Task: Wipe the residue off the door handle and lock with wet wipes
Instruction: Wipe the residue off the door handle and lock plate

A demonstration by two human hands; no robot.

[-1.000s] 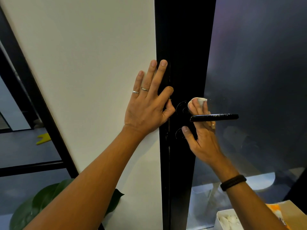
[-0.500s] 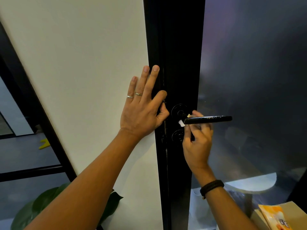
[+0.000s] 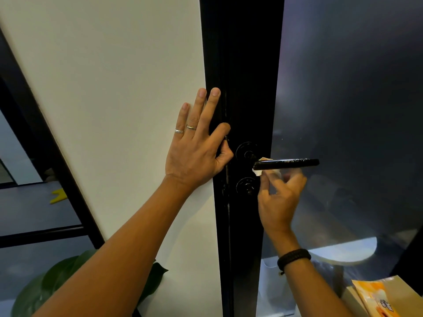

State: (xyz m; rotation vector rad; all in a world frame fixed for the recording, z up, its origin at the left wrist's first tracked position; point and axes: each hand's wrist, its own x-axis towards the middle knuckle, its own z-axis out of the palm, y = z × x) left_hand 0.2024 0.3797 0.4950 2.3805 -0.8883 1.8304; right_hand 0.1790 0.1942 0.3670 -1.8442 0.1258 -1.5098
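A black door frame (image 3: 242, 65) runs top to bottom through the middle of the head view, with a plain off-white wall (image 3: 109, 92) on its left and a dark, frosted glass panel (image 3: 352, 88) on its right. The left hand (image 3: 196, 152) lies flat on the wall at the frame's edge, its fingers spread fairly wide and holding nothing; the longest fingertips and the thumb overlap the black frame, and 2 rings (image 3: 185, 129) sit on 2 neighbouring fingers. Just right of the thumb, 2 round black plates are set one above the other in the frame: the upper one carries the door handle (image 3: 286, 164), a slim black lever that reaches out to the right across the glass, its top face streaked with pale residue; the lower one is the lock (image 3: 246, 186). The right hand (image 3: 280, 197) comes up from below with a dark braided bracelet (image 3: 294, 258) on the wrist, its fingers curled narrowly around a small white wet wipe (image 3: 257, 172) pressed against the underside of the lever near its base, with a little more white showing above the lever. Through the glass a pale round tabletop (image 3: 343, 250) shows dimly. At the lower right corner an orange and white wipe packet (image 3: 377, 298) lies on a tan box (image 3: 409, 291). At the lower left, large green leaves (image 3: 57, 282) stand against the wall, beyond them a black-framed partition (image 3: 41, 234), grey floor, and a small yellow object (image 3: 58, 196) on it.
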